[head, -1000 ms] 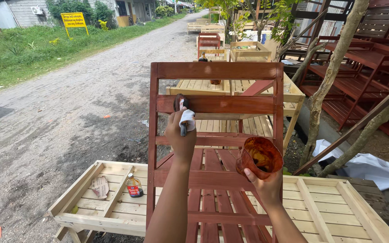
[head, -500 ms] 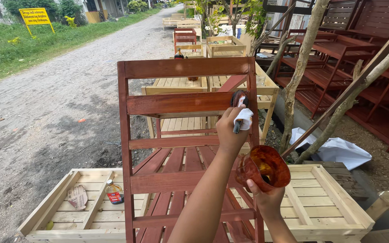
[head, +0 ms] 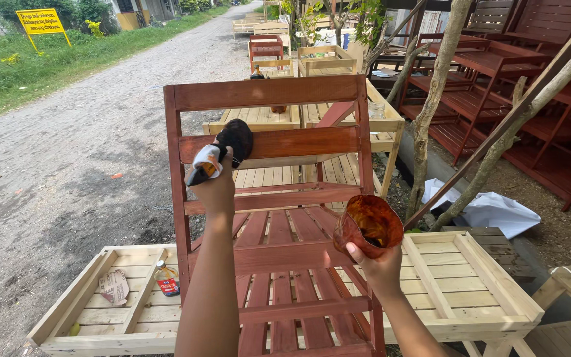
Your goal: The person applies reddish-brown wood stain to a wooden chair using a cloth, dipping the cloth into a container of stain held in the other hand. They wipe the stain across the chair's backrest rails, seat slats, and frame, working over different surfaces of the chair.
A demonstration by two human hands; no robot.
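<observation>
Step in hand, as judged: staining the slatted wooden rack (head: 279, 264), reddish-brown, which stands tilted on the pale unfinished slatted wooden table (head: 470, 291), over its middle. The second crossbar from the top is under treatment; its lower edge shows pale, so the next move would call for working the pad along that bare strip and reloading from the cup.

Count, largest first: one table; one rack; two hands; one translucent plastic cup (head: 368, 226), stain-smeared, held near the rack's right post; one dark stain-soaked applicator pad with a white-wrapped grip (head: 223, 149); one small bottle with a red label (head: 165, 277) and one crumpled wrapper (head: 114, 287), both near the table's left edge.

Left hand (head: 216, 188): fingers clamped on the pad's grip, pad pressed to the crossbar's left end. Right hand (head: 379, 264): fingers closed around the cup's base.
</observation>
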